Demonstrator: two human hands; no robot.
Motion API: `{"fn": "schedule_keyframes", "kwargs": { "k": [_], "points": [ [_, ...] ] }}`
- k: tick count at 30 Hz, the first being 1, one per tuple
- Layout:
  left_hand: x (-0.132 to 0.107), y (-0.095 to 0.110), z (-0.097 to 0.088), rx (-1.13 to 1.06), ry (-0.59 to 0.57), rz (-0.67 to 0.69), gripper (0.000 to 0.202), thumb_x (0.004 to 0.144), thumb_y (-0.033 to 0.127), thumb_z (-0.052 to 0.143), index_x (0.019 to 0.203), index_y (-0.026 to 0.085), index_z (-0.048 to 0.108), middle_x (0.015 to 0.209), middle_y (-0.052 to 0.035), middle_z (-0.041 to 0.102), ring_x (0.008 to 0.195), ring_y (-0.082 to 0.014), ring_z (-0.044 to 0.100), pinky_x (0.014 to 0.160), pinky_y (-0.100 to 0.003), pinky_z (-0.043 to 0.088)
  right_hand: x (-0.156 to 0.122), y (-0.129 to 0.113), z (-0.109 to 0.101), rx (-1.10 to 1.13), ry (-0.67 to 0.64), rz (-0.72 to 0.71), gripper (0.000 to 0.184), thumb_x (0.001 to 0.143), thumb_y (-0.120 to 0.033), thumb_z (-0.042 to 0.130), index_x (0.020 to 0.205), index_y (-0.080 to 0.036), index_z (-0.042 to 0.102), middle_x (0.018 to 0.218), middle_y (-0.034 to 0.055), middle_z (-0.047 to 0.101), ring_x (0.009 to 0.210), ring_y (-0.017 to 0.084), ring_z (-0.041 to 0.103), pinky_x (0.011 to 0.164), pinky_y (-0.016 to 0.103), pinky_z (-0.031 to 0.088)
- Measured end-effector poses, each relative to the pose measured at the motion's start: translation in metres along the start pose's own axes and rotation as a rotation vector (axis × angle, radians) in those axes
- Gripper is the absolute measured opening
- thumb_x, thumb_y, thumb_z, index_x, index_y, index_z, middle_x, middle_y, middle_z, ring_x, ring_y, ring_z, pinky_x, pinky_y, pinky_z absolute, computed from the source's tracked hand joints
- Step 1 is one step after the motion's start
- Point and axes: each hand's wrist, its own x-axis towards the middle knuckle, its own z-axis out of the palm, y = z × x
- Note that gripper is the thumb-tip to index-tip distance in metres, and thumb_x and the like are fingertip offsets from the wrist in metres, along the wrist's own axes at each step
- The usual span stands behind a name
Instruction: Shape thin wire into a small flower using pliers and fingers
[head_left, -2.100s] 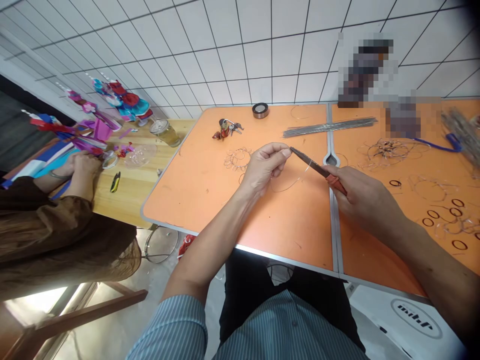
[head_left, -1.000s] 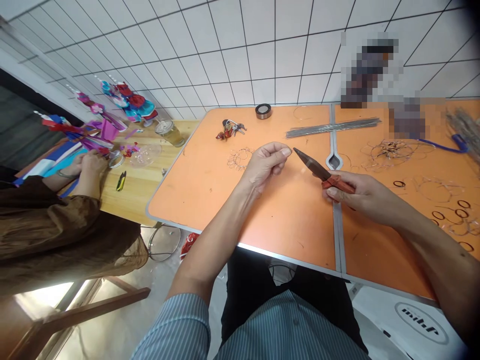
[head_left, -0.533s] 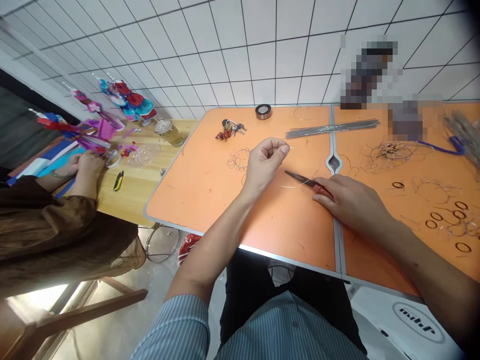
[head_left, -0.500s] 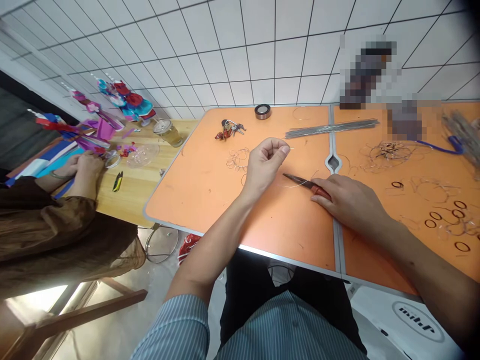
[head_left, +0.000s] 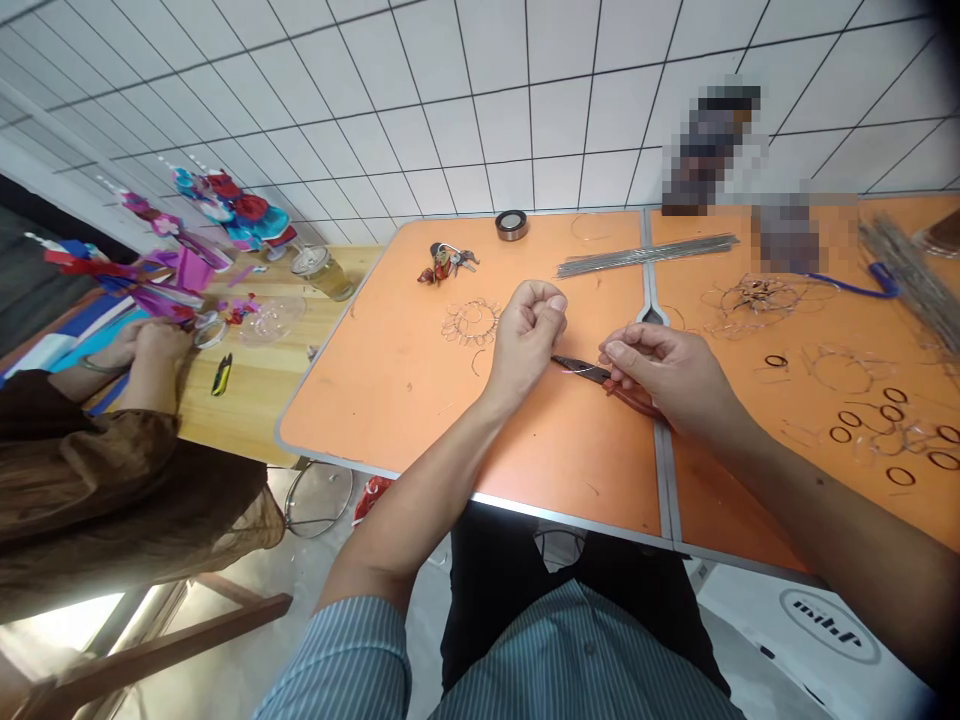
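While white tiles back the orange table, both hands curl nearly closed, their hold unclear.

A pair of pliers with dark, narrow jaws and red handles is seen slanted left of the table's metal seam, its tip pointed away from that seam, the handles partly hidden. Left of the seam, a thin, pale wire is seen across the jaws; its ends cannot be made out.
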Motion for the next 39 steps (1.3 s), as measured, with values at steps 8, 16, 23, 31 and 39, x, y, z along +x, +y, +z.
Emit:
{"fn": "schedule_keyframes", "kwargs": {
  "k": [8, 16, 23, 31, 39],
  "points": [
    [-0.005, 0.005, 0.005, -0.007, -0.047, -0.013, 0.054, 0.098, 0.072, 0.088, 0.096, 0.025, 0.061, 0.062, 0.0087, 0.045, 0.056, -0.0101, 0.038, 0.057, -0.026, 0.031, -0.001, -0.021, 0.012, 0.055, 0.081, -0.075, 0.043, 0.084, -0.055, 0.108, 0.106, -0.024, 0.087, 0.085, 0.0048, 0.075, 0.064, 0.015, 0.063, 0.052, 0.029, 0.064],
    [-0.011, 0.006, 0.008, 0.047, -0.049, 0.076, 0.051, 0.102, 0.071, 0.085, 0.096, 0.025, 0.064, 0.064, 0.0075, 0.045, 0.058, -0.0112, 0.036, 0.059, -0.029, 0.03, -0.002, -0.018, 0.016, 0.043, 0.097, -0.137, 0.036, 0.089, -0.052, 0.104, 0.105, -0.025, 0.086, 0.077, 0.0027, 0.074, 0.063, 0.017, 0.067, 0.052, 0.03, 0.061],
    [-0.014, 0.006, 0.009, 0.086, -0.049, 0.082, 0.052, 0.102, 0.074, 0.084, 0.096, 0.025, 0.065, 0.064, 0.0067, 0.045, 0.058, -0.0124, 0.036, 0.06, -0.031, 0.028, 0.0, -0.014, 0.017, -0.04, 0.093, -0.205, 0.033, 0.092, -0.055, 0.099, 0.103, -0.026, 0.088, 0.066, 0.0019, 0.073, 0.061, 0.021, 0.069, 0.052, 0.033, 0.058],
    [-0.013, 0.008, 0.009, 0.029, -0.086, 0.033, 0.053, 0.098, 0.073, 0.088, 0.093, 0.025, 0.064, 0.06, 0.0088, 0.042, 0.055, -0.0107, 0.035, 0.056, -0.029, 0.03, 0.001, -0.011, 0.018, -0.054, 0.096, -0.22, 0.025, 0.094, -0.046, 0.096, 0.103, -0.023, 0.09, 0.065, 0.0015, 0.073, 0.059, 0.018, 0.068, 0.052, 0.029, 0.055],
    [-0.009, 0.01, 0.009, -0.027, -0.124, -0.003, 0.056, 0.093, 0.073, 0.092, 0.091, 0.024, 0.064, 0.057, 0.0101, 0.043, 0.051, -0.0091, 0.035, 0.054, -0.027, 0.029, 0.002, -0.01, 0.019, -0.065, 0.1, -0.218, 0.022, 0.097, -0.045, 0.093, 0.104, -0.024, 0.09, 0.067, 0.0024, 0.075, 0.06, 0.017, 0.07, 0.053, 0.028, 0.057]
  ]
}}
